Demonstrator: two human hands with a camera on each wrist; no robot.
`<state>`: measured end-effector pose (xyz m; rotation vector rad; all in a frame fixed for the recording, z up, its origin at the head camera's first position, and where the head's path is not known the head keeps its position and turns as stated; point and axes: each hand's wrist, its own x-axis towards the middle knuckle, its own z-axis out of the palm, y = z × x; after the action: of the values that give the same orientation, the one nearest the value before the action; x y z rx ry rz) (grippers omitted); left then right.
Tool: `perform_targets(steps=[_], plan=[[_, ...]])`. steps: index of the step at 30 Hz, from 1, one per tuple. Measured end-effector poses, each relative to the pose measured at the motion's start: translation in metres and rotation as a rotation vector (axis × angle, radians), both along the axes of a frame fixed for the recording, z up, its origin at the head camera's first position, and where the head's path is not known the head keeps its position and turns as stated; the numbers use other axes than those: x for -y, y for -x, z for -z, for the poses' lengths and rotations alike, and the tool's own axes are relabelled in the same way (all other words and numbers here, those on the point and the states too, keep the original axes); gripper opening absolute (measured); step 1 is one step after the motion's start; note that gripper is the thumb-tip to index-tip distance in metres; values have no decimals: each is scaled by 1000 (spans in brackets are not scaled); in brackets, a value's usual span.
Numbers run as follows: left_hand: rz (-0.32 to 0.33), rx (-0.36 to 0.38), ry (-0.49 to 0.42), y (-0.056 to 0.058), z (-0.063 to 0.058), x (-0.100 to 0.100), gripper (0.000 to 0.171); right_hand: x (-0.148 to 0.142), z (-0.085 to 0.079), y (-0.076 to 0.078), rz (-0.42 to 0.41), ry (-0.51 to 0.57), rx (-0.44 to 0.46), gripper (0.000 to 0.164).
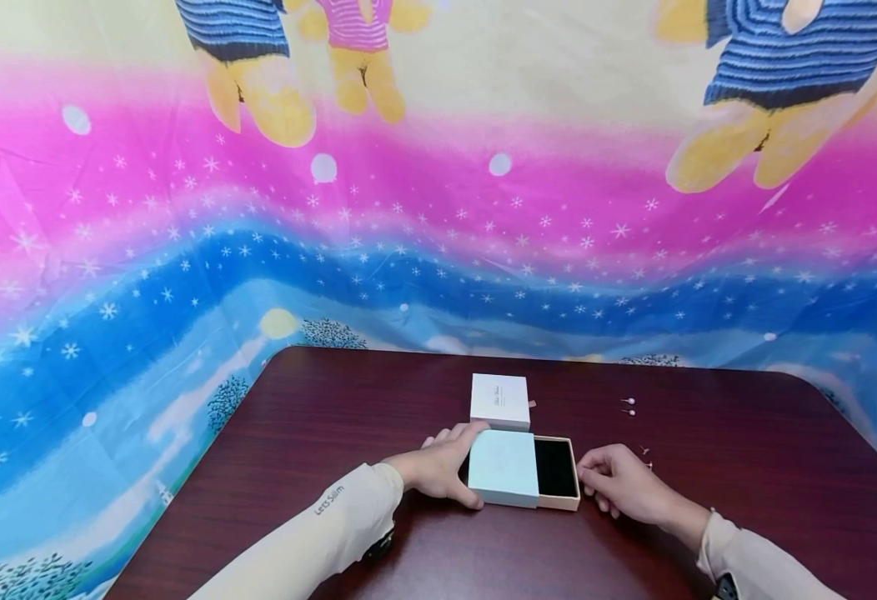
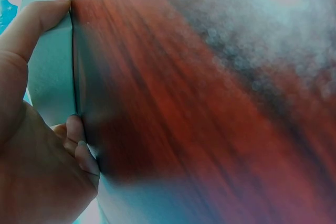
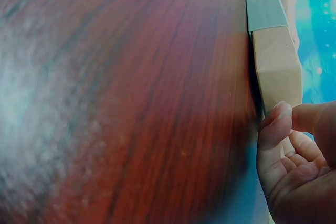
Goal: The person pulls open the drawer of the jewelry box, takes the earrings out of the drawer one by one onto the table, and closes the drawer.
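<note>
A pale blue sliding jewelry box lies on the table, its tan-edged drawer with black lining partly out to the right. My left hand grips the blue sleeve from the left, thumb along the front side and fingers at the back. In the left wrist view the thumb presses the sleeve's side. At the drawer's right end is my right hand, thumb and forefinger pinched together. A thin pale strip, like a pull tab, shows among those fingers in the right wrist view, mostly hidden.
A white box with printed lettering and a small tab stands just behind the blue one. Two pearl stud earrings lie at the back right. Smaller studs lie just behind the right hand. A patterned curtain hangs behind the table.
</note>
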<state>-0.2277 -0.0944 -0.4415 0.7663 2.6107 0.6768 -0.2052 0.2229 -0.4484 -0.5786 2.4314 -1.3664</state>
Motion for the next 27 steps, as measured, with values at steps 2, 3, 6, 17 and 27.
perform_targets(steps=[2, 3, 6, 17, 27], plan=[[0, -2, 1, 0, 0, 0, 108, 0, 0, 0, -1, 7, 3, 19], [0, -2, 1, 0, 1, 0, 108, 1, 0, 0, -3, 7, 1, 19], [0, -2, 3, 0, 1, 0, 108, 1, 0, 0, -12, 9, -6, 19], [1, -4, 3, 0, 1, 0, 107, 5, -1, 0, -25, 15, -14, 20], [1, -11, -2, 1, 0, 0, 107, 9, 2, 2, -11, 24, 12, 19]])
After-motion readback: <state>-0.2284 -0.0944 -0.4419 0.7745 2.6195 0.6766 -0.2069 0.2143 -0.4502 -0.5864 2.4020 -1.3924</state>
